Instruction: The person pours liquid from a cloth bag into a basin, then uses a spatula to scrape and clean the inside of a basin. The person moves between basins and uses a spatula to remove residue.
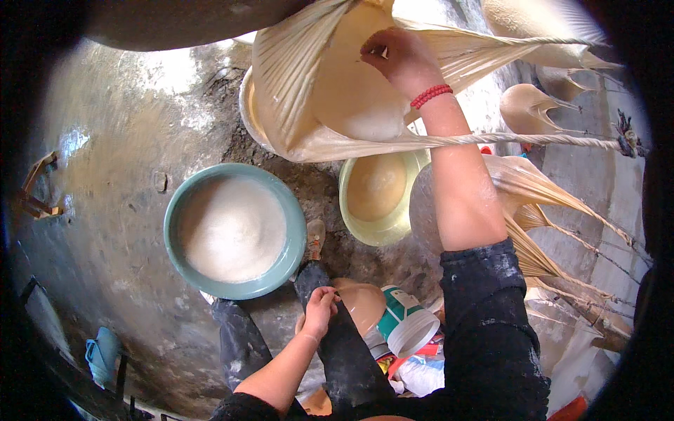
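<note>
A cream cloth sling (351, 91), gathered into pleats at its sides, hangs from twisted cloth ropes at the upper middle. My right hand (400, 59), with a red bead bracelet at the wrist, is over its hollow, fingers curled inward; what they hold, if anything, is hidden. Low by my right thigh, my left hand (321, 310) is closed around what looks like the handle of a smooth tan scoop (361, 305). A teal basin (175, 242) of white, powdery-looking stuff stands before my feet. Right of it sits a pale yellow basin (375, 235) with cloudy tan liquid.
More bulging cloth bundles (523, 105) hang on ropes along the right. A green-and-white bucket (401, 312) lies tilted beside my right leg, near plastic bags (421, 372). Far left are a small wooden frame (38, 189) and a blue slipper (104, 354). The floor looks wet.
</note>
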Demonstrator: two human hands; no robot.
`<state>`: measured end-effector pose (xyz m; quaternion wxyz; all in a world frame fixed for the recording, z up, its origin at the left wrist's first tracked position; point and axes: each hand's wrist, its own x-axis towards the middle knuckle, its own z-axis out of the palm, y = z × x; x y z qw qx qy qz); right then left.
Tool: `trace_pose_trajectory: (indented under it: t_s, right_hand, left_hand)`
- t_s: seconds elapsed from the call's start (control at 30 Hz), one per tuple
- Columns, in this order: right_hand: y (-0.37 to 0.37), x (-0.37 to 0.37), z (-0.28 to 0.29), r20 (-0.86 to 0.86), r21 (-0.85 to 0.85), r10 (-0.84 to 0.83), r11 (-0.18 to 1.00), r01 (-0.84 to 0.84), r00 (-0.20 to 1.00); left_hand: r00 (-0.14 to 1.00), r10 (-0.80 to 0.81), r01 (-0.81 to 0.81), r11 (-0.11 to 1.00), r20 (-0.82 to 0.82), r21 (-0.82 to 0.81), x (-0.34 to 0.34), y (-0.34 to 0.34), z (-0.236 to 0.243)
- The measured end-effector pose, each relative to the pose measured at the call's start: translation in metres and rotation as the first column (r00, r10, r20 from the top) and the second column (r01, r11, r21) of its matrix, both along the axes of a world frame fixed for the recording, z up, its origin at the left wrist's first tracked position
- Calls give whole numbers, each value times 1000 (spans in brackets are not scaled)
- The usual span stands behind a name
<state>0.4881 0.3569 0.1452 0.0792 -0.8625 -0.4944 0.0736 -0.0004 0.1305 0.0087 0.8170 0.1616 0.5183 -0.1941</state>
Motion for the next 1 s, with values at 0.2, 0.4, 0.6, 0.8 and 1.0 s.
trace_pose_trajectory:
  t_s: [0.2,0.4,0.6,0.8,1.0]
  right_hand:
    - [-13,9,-21,13,-23,-48,999,48,999]
    - [-17,7,-24,-31,42,-57,997,58,998]
    - [-15,5,-27,-31,75,-45,996,47,999]
    - [-12,8,-37,22,65,12,998,-13,1000]
    - [-11,6,-45,73,91,37,995,-44,997]
  left_hand:
    - [999,30,-30,999,18,-44,5,0,1]
    - [997,35,-33,999,68,-31,7,3,2]
    - [997,51,-47,997,54,-61,9,7,4]
    - [996,57,-53,997,62,-59,8,8,3]
    - [995,65,-61,997,71,-56,6,7,3]
